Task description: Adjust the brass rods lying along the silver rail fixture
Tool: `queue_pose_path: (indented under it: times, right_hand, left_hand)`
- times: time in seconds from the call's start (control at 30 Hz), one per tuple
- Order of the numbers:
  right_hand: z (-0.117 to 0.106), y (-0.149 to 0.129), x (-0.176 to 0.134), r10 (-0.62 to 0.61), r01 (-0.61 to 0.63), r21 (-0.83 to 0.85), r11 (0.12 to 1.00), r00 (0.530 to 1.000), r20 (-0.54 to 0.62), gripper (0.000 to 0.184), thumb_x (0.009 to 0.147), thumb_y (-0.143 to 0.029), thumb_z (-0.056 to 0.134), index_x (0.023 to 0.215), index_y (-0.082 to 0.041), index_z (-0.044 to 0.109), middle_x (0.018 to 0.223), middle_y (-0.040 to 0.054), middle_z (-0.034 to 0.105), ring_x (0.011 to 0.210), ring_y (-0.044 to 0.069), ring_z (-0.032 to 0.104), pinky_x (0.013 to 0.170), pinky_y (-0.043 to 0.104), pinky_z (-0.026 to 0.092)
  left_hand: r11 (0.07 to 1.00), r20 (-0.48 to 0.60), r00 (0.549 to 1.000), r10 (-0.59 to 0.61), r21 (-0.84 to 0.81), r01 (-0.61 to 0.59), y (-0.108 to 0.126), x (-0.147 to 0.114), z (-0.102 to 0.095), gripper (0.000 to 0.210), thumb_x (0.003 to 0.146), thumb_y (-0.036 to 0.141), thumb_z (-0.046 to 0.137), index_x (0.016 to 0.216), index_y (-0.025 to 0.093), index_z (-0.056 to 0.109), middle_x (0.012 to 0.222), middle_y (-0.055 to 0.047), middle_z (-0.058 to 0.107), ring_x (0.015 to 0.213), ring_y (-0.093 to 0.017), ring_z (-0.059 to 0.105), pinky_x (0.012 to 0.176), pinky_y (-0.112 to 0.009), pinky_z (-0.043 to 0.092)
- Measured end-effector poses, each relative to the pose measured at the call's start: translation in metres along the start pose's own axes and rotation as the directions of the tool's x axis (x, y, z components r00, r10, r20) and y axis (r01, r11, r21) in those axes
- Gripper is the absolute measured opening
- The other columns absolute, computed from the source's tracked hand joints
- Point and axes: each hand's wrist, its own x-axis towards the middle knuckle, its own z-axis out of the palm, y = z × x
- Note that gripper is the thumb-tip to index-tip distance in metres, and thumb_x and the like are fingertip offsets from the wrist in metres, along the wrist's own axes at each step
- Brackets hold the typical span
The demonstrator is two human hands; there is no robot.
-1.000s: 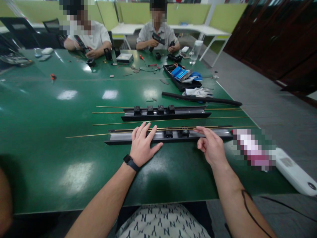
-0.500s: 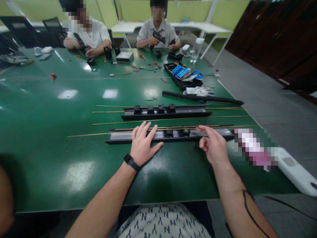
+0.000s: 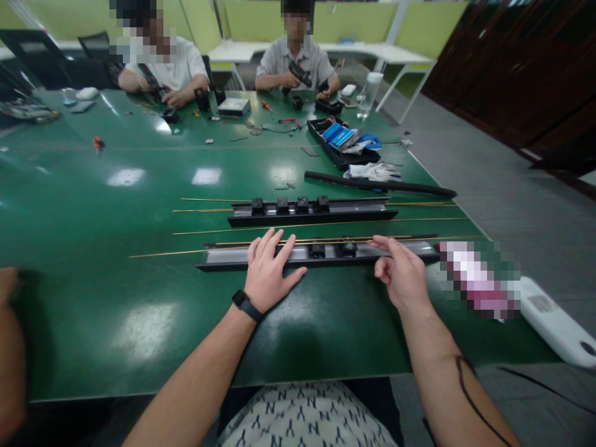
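Note:
A black channel rail (image 3: 279,263) with a grey inside lies across the table in front of me. Thin brass-coloured rods (image 3: 326,240) run along its far side, and one sticks out to the left. My left hand (image 3: 270,270), fingers spread, lies over the rail and rods, with a dark watch (image 3: 246,304) on the wrist. Further right, my right hand (image 3: 403,270) rests its stretched fingertips at the rods, its thumb bent. Between my hands, two small black blocks (image 3: 317,249) sit in the rail. What is under my left palm is hidden.
Behind lies a second rail (image 3: 311,218) with several black blocks, beside a loose rod (image 3: 223,231). Further back are a black tube (image 3: 379,184), gloves (image 3: 375,171) and a black tray (image 3: 321,133). Two people sit opposite. Another person's arm (image 3: 10,354) is at the left edge.
The other person's arm at the left edge has come further into view. The long rod's left end appears shifted slightly right. My hands look almost still.

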Motion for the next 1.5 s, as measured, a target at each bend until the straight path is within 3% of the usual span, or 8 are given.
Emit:
queue_pose_path:
  times: [0.33, 0.6, 0.87, 1.13, 1.5]
  right_hand:
    - [0.0023, -0.0018, -0.0040, 0.014, -0.012, -0.039, 0.999, 0.998, 0.066, 0.038, 0.091, -0.051, 0.070, 0.109, -0.018, 0.079, 0.110, 0.0118, 0.077, 0.042, 0.005, 0.053, 0.032, 0.018, 0.023]
    - [0.0014, -0.0005, -0.0011, -0.001, 0.000, -0.020, 1.000, 1.000, -0.011, 0.039, 0.089, -0.053, 0.071, 0.104, -0.018, 0.078, 0.105, 0.0107, 0.077, 0.040, 0.004, 0.051, 0.031, 0.018, 0.023]
    - [0.0016, -0.0003, -0.0037, 0.007, -0.003, -0.052, 0.999, 0.998, 0.069, 0.039, 0.091, -0.052, 0.070, 0.110, -0.020, 0.078, 0.114, 0.0113, 0.076, 0.042, 0.005, 0.053, 0.032, 0.019, 0.024]
    - [0.0029, -0.0021, -0.0028, 0.012, -0.012, -0.050, 0.999, 1.000, 0.011, 0.040, 0.090, -0.054, 0.070, 0.107, -0.019, 0.079, 0.109, 0.0117, 0.077, 0.041, 0.005, 0.052, 0.032, 0.019, 0.022]
    - [0.0029, -0.0020, -0.0036, 0.009, -0.008, -0.037, 0.999, 1.000, 0.027, 0.038, 0.089, -0.052, 0.071, 0.106, -0.020, 0.078, 0.107, 0.0097, 0.076, 0.041, 0.005, 0.051, 0.032, 0.019, 0.023]
  left_hand:
    - [1.000, 0.012, 1.000, -0.012, -0.017, 0.012, -0.0001, -0.0001, 0.0004, 0.068, 0.093, 0.054, 0.066, 0.153, 0.025, 0.051, 0.158, -0.015, 0.050, 0.153, -0.035, 0.038, 0.126, -0.054, 0.023]
    - [1.000, 0.003, 1.000, -0.007, -0.013, 0.007, -0.0004, -0.0009, 0.0014, 0.066, 0.093, 0.054, 0.066, 0.151, 0.024, 0.053, 0.158, -0.015, 0.050, 0.153, -0.034, 0.038, 0.125, -0.054, 0.024]
    - [1.000, 0.007, 1.000, -0.010, -0.013, 0.010, 0.0007, -0.0008, 0.0003, 0.067, 0.093, 0.053, 0.067, 0.152, 0.024, 0.052, 0.158, -0.016, 0.050, 0.153, -0.034, 0.038, 0.125, -0.054, 0.024]
    - [1.000, 0.013, 1.000, -0.012, -0.018, 0.013, 0.0003, -0.0005, -0.0002, 0.067, 0.093, 0.054, 0.067, 0.152, 0.025, 0.052, 0.158, -0.015, 0.050, 0.153, -0.034, 0.038, 0.125, -0.054, 0.024]
    - [1.000, 0.021, 1.000, -0.016, -0.012, 0.017, 0.0006, -0.0001, -0.0005, 0.068, 0.092, 0.054, 0.067, 0.152, 0.025, 0.052, 0.158, -0.015, 0.050, 0.153, -0.035, 0.039, 0.125, -0.054, 0.024]
